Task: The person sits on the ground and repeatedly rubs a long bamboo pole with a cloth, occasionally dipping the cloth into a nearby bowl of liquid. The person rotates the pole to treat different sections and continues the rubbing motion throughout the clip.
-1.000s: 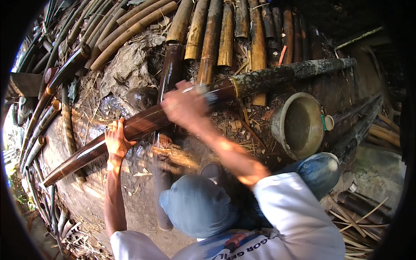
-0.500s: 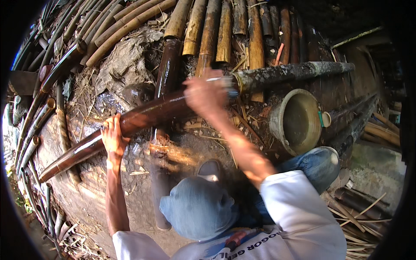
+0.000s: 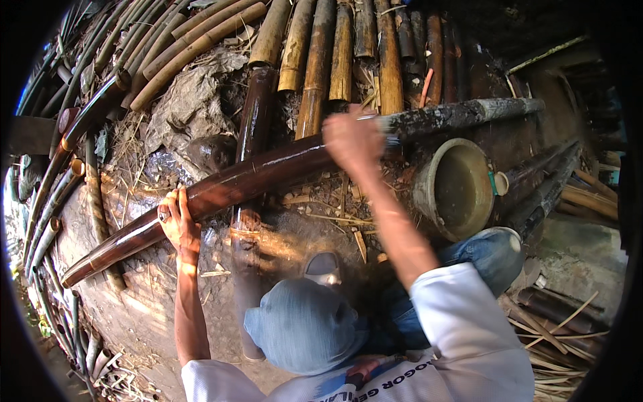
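Note:
A long, thick bamboo pole (image 3: pixel 258 175) lies slantwise before me, dark brown and wet-shiny over its left and middle part. Toward its right end the surface is mottled grey and white. My left hand (image 3: pixel 178 220) grips the pole's near side left of the middle, fingers over the top. Farther right, my right hand (image 3: pixel 353 142) is closed on top of the pole and blurred by motion. Pale, bluish streaks show beside its fingers; what it holds cannot be made out. Beneath the pole, a dark bamboo length (image 3: pixel 256 117) runs crosswise.
A worn round bucket (image 3: pixel 423 191) with murky liquid stands right of my right forearm, a small cup (image 3: pixel 501 183) at its rim. Several cut bamboo lengths (image 3: pixel 315 74) lie side by side beyond the pole. Curved poles (image 3: pixel 201 50) crowd the far left. Splinters (image 3: pixel 360 244) litter the ground.
My right hand has moved right along the pole. Wet, dark brown surface now shows where that hand was. My left hand stays on the pole, shifted very slightly.

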`<state>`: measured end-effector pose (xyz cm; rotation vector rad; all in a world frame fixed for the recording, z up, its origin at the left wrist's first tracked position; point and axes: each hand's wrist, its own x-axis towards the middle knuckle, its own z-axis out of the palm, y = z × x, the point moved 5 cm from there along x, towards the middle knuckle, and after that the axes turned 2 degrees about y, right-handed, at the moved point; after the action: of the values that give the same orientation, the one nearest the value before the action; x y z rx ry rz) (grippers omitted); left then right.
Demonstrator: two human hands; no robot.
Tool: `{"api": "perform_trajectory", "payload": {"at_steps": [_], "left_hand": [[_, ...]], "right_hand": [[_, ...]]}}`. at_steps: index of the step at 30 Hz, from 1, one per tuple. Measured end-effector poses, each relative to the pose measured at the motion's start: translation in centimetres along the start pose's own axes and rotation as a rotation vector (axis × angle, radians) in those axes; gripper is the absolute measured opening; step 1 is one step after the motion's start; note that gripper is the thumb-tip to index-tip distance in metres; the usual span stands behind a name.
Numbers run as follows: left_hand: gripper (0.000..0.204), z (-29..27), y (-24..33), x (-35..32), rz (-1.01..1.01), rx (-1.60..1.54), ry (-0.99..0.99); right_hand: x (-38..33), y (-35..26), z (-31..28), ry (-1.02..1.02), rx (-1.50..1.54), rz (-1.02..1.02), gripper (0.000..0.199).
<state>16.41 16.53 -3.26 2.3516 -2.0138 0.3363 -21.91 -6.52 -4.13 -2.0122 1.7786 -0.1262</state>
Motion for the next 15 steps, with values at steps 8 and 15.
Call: {"api": "perform_trajectory", "payload": {"at_steps": [8,15], "left_hand": [[0.111,-2.8,-2.7,4.6,0.278,-0.052,-0.309],[0.102,-0.9,-0.9,3.0,0.131,-0.138,-0.123]], "right_hand": [[-3.2,-3.7,2.0,0.248,0.146,-0.123,0.023],[0.3,7.4,-4.8,0.321,0.064,0.160,0.021]]}}
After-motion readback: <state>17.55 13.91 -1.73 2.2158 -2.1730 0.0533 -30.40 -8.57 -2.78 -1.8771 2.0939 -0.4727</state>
